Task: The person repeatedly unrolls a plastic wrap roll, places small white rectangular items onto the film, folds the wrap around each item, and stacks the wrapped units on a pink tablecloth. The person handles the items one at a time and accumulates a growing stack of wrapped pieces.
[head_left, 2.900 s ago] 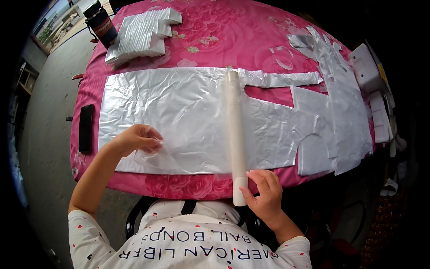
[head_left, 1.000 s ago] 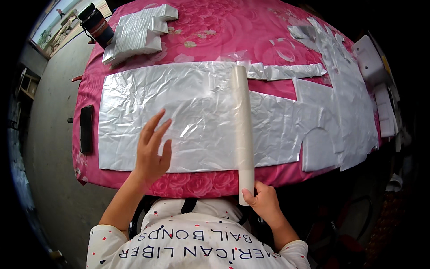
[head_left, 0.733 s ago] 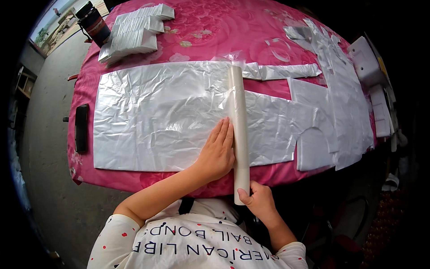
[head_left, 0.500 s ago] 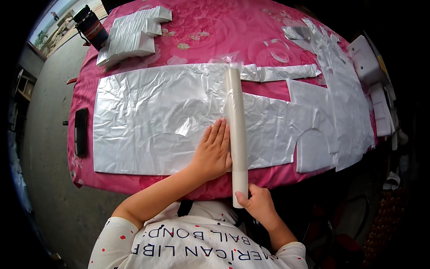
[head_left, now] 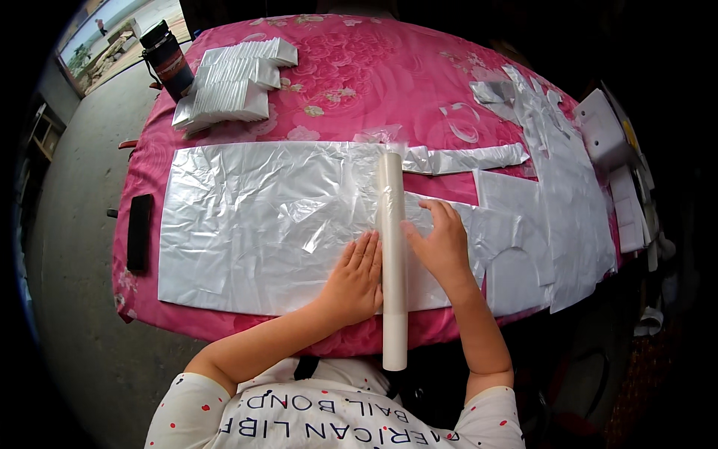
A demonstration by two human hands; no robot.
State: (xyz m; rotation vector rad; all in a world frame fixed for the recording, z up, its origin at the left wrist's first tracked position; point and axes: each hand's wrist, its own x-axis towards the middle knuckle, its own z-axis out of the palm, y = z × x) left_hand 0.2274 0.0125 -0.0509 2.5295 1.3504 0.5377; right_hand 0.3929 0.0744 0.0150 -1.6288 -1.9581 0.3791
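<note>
A long pale roll of thin plastic film [head_left: 393, 299] lies across a flat pile of white plastic bags [head_left: 224, 224], its near end jutting past the table's front edge. My left hand [head_left: 357, 278] rests flat on the pile, fingers stretched out, right against the roll's left side. On the other side, my right hand [head_left: 443, 243] hovers over the bags with fingers apart and curved. Its thumb reaches the roll's right side; whether it touches, I cannot tell. Nothing is held in either hand.
A pink flowered cloth [head_left: 351, 67] covers the table. At the back left stand folded white packets [head_left: 232, 93] and a dark bottle [head_left: 168, 63]. A black phone-like object [head_left: 139, 233] lies at the left edge. Loose plastic sheets [head_left: 568, 209] and white boxes [head_left: 600, 127] are at right.
My right hand has let go of the roll's near end and moved up beside its middle, fingers opened. My left hand stays flat beside the roll. The whole view has shifted slightly.
</note>
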